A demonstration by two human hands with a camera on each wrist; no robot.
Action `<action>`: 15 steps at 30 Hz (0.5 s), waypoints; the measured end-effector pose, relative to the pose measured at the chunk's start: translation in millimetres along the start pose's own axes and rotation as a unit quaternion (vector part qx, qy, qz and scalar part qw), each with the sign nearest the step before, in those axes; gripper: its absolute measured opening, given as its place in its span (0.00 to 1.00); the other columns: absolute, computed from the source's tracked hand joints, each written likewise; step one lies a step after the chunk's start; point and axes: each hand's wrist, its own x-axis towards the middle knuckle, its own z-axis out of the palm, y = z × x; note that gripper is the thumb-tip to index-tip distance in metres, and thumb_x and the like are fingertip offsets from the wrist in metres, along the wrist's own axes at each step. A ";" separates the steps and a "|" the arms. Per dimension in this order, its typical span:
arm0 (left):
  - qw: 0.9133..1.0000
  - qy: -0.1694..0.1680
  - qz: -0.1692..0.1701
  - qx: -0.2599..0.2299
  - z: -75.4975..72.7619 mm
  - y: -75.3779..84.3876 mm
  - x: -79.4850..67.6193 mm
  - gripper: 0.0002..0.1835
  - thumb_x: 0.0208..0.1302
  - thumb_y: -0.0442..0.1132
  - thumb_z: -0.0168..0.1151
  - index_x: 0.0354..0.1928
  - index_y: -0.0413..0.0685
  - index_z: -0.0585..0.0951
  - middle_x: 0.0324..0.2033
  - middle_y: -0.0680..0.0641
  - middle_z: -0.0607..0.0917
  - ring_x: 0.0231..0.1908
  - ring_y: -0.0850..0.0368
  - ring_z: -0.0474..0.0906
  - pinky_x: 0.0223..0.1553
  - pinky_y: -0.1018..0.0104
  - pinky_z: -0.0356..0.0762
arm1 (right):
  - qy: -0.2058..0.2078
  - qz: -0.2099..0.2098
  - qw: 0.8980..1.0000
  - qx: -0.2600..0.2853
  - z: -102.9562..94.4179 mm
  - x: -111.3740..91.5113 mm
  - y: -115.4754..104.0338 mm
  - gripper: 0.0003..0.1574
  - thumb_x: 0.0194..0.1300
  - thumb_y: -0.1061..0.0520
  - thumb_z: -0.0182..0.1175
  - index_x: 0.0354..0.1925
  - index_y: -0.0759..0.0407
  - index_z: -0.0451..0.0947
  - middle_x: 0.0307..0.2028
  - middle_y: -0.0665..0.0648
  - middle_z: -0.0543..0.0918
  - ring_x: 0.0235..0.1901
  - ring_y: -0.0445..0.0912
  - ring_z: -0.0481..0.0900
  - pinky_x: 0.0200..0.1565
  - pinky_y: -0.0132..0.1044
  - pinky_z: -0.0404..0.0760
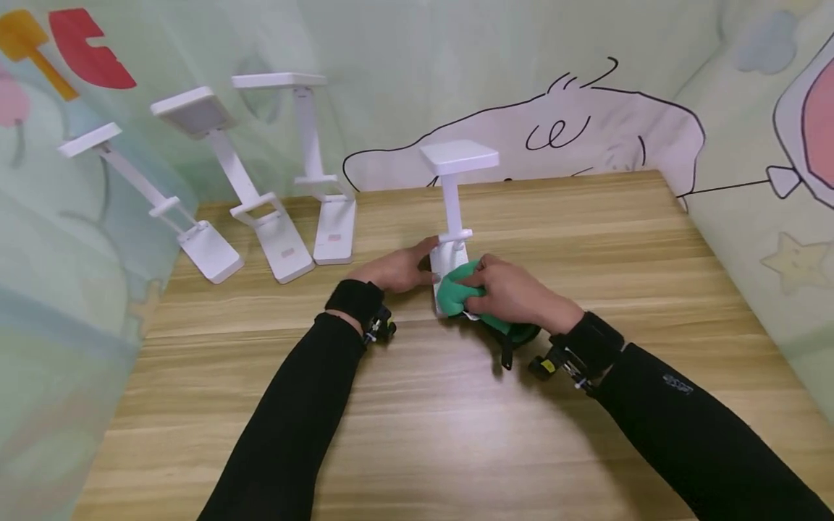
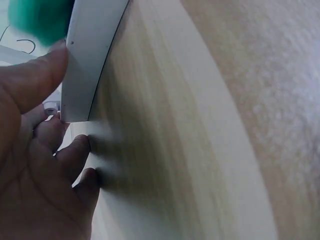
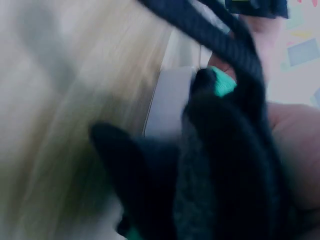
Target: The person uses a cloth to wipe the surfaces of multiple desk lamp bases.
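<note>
A white desk lamp [image 1: 459, 155] stands near the middle of the table, its flat head raised over its base [image 1: 449, 259]. My left hand [image 1: 399, 270] grips that base from the left. In the left wrist view the thumb [image 2: 37, 77] lies on the base's side wall [image 2: 87, 60], with the other fingers around its end. My right hand [image 1: 515, 291] pinches a soft green fabric piece [image 1: 455, 291] against the base's near part, hiding much of it. Black straps [image 3: 215, 40] on that piece loom blurred in the right wrist view; its exact kind is unclear.
Three more white desk lamps stand at the back left: one at the far left [image 1: 211, 253], one beside it [image 1: 284, 250], and one nearer the middle [image 1: 335, 230]. The wooden table [image 1: 417, 434] meets a wall covering [image 1: 586, 137] with cartoon drawings.
</note>
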 end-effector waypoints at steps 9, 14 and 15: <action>0.999 -0.007 -0.021 -0.023 0.5 -0.5 -0.9 0.44 0.68 0.54 0.56 0.77 0.67 0.41 0.75 0.47 0.51 0.70 0.53 0.52 0.69 0.53 0.55 | -0.082 0.000 0.995 0.062 -26.1 -8.9 4.9 0.18 0.54 0.55 0.64 0.46 0.48 0.86 0.39 0.56 0.78 0.34 0.48 0.72 0.31 0.38 0.74; 1.000 -0.003 -0.003 -0.011 -1.3 -1.0 0.0 0.44 0.68 0.54 0.56 0.77 0.62 0.42 0.75 0.47 0.53 0.71 0.55 0.50 0.70 0.56 0.54 | 0.040 0.051 0.997 0.041 -19.3 13.0 7.1 0.26 0.62 0.49 0.60 0.57 0.57 0.79 0.43 0.63 0.77 0.35 0.51 0.72 0.27 0.40 0.74; 1.000 -0.005 -0.002 -0.009 -1.5 -0.9 0.1 0.44 0.68 0.54 0.56 0.77 0.62 0.42 0.75 0.47 0.53 0.71 0.55 0.50 0.70 0.57 0.54 | 0.050 0.054 0.997 0.025 -14.5 16.8 7.5 0.28 0.64 0.48 0.59 0.59 0.58 0.77 0.44 0.64 0.77 0.35 0.51 0.72 0.26 0.39 0.74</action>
